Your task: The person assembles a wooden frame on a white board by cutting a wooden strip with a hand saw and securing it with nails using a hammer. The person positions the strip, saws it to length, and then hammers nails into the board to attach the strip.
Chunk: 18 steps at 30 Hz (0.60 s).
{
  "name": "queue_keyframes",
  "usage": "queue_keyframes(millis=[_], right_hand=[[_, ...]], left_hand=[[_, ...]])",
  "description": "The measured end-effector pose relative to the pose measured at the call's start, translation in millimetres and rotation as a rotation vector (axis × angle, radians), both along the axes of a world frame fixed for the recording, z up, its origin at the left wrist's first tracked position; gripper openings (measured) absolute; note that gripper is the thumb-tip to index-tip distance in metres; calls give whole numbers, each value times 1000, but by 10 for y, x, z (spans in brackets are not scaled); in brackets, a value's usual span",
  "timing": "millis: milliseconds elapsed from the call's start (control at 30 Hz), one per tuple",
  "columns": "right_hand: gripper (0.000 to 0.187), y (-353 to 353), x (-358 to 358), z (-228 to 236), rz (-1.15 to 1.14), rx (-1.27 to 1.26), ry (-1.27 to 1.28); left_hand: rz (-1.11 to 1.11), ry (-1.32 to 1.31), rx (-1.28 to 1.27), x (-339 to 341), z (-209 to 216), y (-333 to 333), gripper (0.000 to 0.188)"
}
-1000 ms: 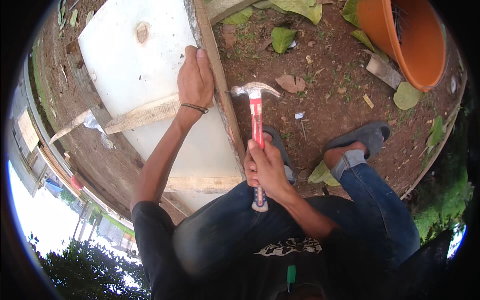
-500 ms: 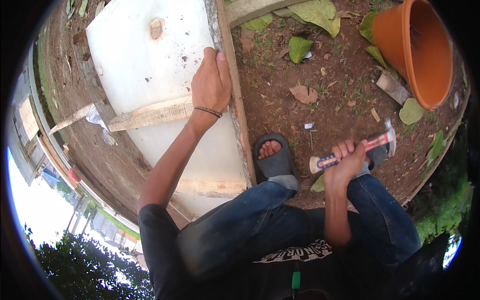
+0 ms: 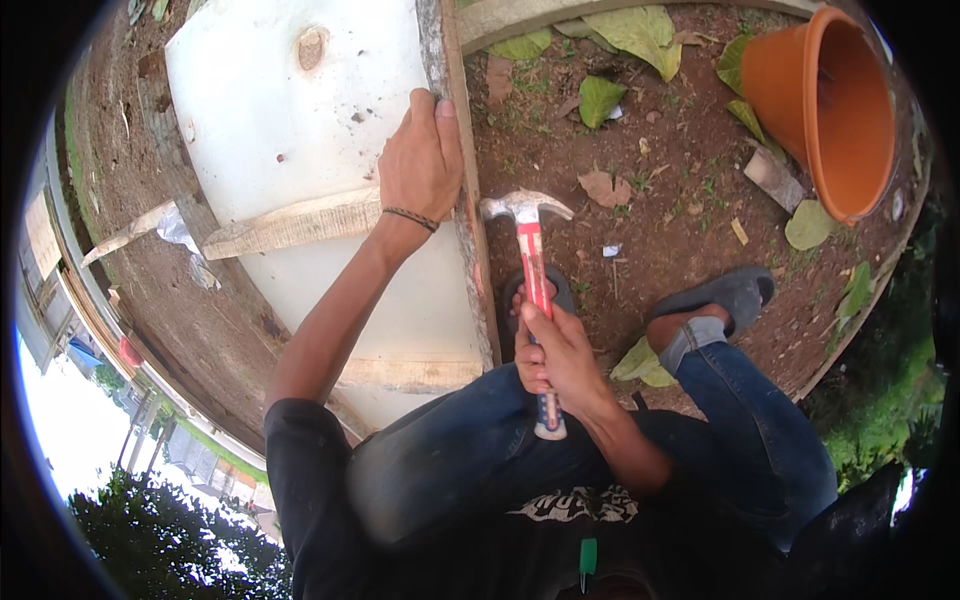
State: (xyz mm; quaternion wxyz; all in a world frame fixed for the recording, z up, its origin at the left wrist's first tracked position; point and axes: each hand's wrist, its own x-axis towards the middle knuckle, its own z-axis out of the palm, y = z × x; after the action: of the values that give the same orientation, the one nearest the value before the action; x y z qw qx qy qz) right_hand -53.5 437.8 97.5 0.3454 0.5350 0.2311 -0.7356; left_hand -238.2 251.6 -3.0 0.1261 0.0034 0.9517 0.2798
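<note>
My left hand [image 3: 420, 165] is closed over the top of a long rough wooden board [image 3: 480, 270], its thumb along the board's edge; the fingertips are hidden. That board runs along the right side of a whitish panel [image 3: 250, 100]. A wooden crosspiece [image 3: 295, 223] lies across the panel just below my left wrist. My right hand [image 3: 562, 360] is wrapped round the handle of a claw hammer [image 3: 532, 255] with a red, white and blue grip. The hammer's metal head points up the picture, one end close beside the board's right side.
An orange bucket [image 3: 800, 90] lies tilted on the soil at the upper right, near a short wood offcut [image 3: 774, 178]. Green and dry leaves [image 3: 600, 100] are scattered on the brown ground. My sandalled foot [image 3: 715, 305] is right of the hammer; the other is partly behind it.
The hammer in my right hand has swung left and upright, from beside my right foot to next to the board. My left hand stays on the board. My right foot now shows more fully.
</note>
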Motion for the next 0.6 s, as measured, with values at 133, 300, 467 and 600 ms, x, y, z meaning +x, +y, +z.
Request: queue_keyframes(millis=[133, 300, 467, 600], right_hand=[[21, 339, -68, -256, -225, 240, 60], [23, -306, -136, -74, 61, -9, 54], [29, 243, -160, -309, -195, 317, 74], [27, -528, -148, -178, 192, -34, 146]], left_hand=[[18, -3, -15, 28, 16, -36, 30], [52, -16, 1, 40, 18, -8, 30], [43, 33, -32, 79, -3, -63, 31], [52, 44, -37, -73, 13, 5, 32]])
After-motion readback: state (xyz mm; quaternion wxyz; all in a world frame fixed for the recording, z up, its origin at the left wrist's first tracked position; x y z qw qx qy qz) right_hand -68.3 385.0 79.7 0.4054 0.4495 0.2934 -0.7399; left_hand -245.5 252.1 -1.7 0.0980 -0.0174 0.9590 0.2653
